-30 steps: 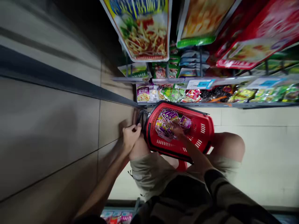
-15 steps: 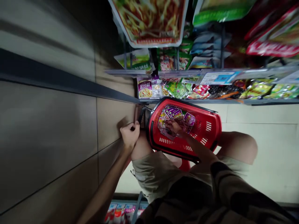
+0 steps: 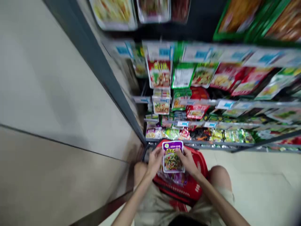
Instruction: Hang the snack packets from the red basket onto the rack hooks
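Observation:
A purple-and-white food packet (image 3: pixel 173 158) with a picture of a dish on its front is held face up between both hands. My left hand (image 3: pixel 155 159) grips its left edge, and my right hand (image 3: pixel 188 160) pinches the right side with the thumb on the front. Directly below is a red shopping basket (image 3: pixel 199 163) between my knees. Several purple packets (image 3: pixel 180 179) lie in the basket, partly hidden by the held one.
Store shelves (image 3: pixel 211 125) full of bagged foods rise in front, with price tags (image 3: pixel 225 104) along their edges. A tiled wall (image 3: pixel 58 103) with a dark metal strip (image 3: pixel 103 66) stands close on my left. Pale floor tiles (image 3: pixel 256 179) spread to the right.
My right hand has come up out of the basket with a packet. My left hand has moved from my knee to hold it too. The view has tilted up toward the shelves.

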Available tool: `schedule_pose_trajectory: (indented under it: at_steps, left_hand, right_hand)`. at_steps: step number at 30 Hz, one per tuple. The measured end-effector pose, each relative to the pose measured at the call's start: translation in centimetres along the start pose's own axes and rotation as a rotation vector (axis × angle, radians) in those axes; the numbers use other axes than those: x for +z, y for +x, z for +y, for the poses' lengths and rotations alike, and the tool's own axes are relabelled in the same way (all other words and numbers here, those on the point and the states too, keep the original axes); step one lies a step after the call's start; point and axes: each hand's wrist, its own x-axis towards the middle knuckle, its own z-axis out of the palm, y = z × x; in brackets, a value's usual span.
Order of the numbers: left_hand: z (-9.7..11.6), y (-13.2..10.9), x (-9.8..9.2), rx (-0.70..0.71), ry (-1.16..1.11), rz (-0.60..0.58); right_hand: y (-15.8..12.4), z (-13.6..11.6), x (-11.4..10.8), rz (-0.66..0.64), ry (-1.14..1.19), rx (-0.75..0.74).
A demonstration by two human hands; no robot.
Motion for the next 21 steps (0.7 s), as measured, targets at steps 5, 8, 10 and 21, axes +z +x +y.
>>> schedule_pose_trajectory:
  at_steps: [5,8,10,21]
  left_hand:
    - [13.7,1.1,-0.8,0.341,-0.326,-0.030]
    - [23.9,3.4,-3.2,0.581,-0.324,0.063]
    - [30.6,5.6,-4.1,0.687,-0.388,0.097]
    - [50.7,18.3,-6.7,0.855,-0.505,0.264]
  right_hand:
    - [2.4,-14.5,3.9,0.031,-0.088,-0.319]
    - [4.3,-25.8,6.1,0.107,-0.182,-0.577]
    - [6.4,-32.9,7.5,0.131,-0.170,-0.734]
    - [23.0,-51.7,12.8,0.217,-0.089,-0.974]
